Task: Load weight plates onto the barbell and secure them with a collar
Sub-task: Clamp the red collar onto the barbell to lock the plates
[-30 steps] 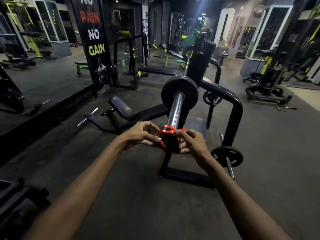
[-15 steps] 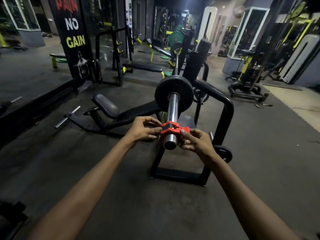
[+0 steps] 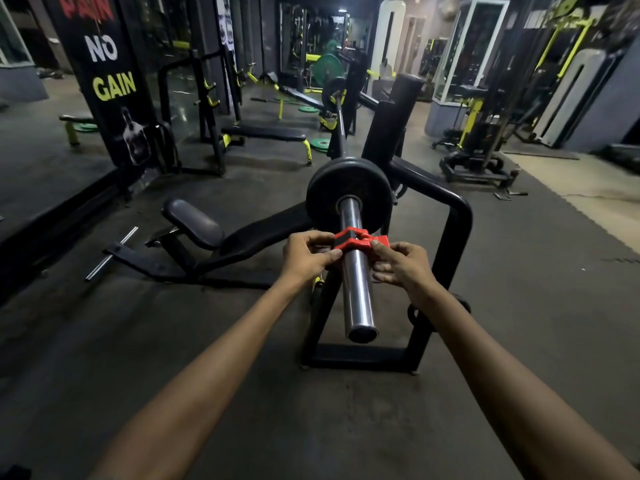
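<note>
A chrome barbell sleeve (image 3: pixel 356 292) points toward me, resting on a black rack. One black weight plate (image 3: pixel 348 192) sits on the sleeve. A red collar (image 3: pixel 353 239) wraps the sleeve a short way in front of the plate, apart from it. My left hand (image 3: pixel 306 254) pinches the collar's left side. My right hand (image 3: pixel 398 263) grips its right side and lever. The bar's far end carries another dark plate (image 3: pixel 333 90).
A black bench press frame (image 3: pixel 460 230) curves around the bar on the right. A padded bench (image 3: pixel 194 223) lies low on the left. A small plate (image 3: pixel 460 303) hangs on a peg behind my right wrist. Green plates (image 3: pixel 320 144) lie on the floor farther back.
The red collar has slid from the sleeve's tip along the bar toward the plate, both hands moving with it. The camera has come closer to the bar.
</note>
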